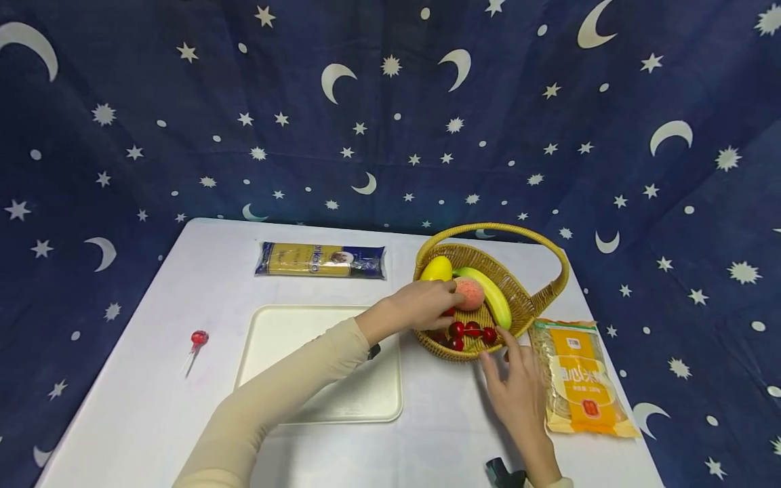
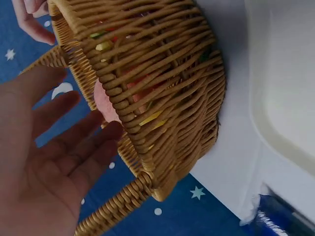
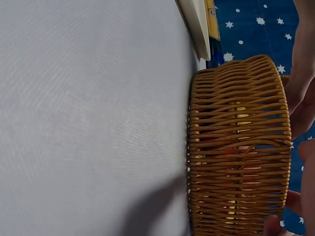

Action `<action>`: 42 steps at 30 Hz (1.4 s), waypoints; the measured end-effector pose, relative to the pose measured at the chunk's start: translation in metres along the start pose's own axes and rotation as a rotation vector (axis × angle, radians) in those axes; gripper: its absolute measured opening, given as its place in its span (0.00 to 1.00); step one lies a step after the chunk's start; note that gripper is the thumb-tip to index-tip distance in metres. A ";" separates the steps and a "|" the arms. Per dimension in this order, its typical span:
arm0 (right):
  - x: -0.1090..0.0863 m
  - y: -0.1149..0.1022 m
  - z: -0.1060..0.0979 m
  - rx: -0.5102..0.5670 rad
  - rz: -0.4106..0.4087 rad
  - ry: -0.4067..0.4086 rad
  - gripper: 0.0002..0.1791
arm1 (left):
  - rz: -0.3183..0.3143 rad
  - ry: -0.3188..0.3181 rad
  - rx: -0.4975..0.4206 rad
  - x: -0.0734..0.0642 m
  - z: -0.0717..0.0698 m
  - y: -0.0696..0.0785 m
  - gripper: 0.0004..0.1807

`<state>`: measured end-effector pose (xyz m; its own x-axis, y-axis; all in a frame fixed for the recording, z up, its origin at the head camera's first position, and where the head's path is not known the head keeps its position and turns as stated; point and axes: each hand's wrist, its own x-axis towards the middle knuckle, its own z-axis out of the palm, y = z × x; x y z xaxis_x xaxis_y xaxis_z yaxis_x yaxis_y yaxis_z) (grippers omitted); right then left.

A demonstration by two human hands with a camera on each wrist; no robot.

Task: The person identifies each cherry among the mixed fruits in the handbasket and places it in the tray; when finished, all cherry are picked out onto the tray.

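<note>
A wicker basket [image 1: 525,308] with an arched handle holds a round pink fruit [image 1: 470,293], a yellow-green banana [image 1: 493,298], a yellow fruit like a lemon [image 1: 436,269] and several dark red cherries [image 1: 472,329]. My left hand [image 1: 424,305] reaches over the basket's left side, its fingertips by the pink fruit. In the left wrist view that hand [image 2: 64,142] has loosely spread fingers, and the pink fruit [image 2: 104,102] shows behind the rim. At the near right rim, my right hand [image 1: 518,390] touches the basket with relaxed fingers. The right wrist view shows a fingertip [image 3: 273,224] against the wicker wall.
A cream tray [image 1: 384,411] lies left of the basket, partly under my left forearm. Behind it is a pasta packet [image 1: 320,261]. A red lollipop [image 1: 198,339] lies at the left. A noodle bag [image 1: 582,379] lies near the right table edge.
</note>
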<state>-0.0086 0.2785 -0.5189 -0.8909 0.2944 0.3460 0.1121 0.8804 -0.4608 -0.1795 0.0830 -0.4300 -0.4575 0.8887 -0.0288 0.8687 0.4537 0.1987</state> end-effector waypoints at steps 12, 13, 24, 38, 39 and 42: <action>0.002 0.002 0.008 -0.012 0.095 -0.080 0.33 | -0.066 -0.300 0.153 0.038 -0.001 -0.001 0.21; 0.002 0.002 0.009 -0.010 0.096 -0.081 0.33 | -0.069 -0.310 0.150 0.040 -0.001 -0.001 0.19; 0.002 0.003 0.010 0.014 0.095 -0.079 0.32 | -0.101 -0.392 0.243 0.059 0.003 0.011 0.21; 0.000 0.005 0.010 0.022 0.106 -0.084 0.31 | -0.035 -0.364 0.465 0.065 0.022 0.019 0.12; 0.000 0.005 0.010 0.023 0.106 -0.083 0.31 | -0.030 -0.358 0.487 0.064 0.023 0.019 0.11; 0.000 0.005 0.010 0.026 0.109 -0.083 0.31 | -0.019 -0.334 0.504 0.063 0.026 0.019 0.08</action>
<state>-0.0122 0.2794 -0.5296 -0.9075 0.3551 0.2245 0.1998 0.8349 -0.5129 -0.1871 0.1495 -0.4539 -0.4602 0.8160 -0.3498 0.8813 0.3721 -0.2914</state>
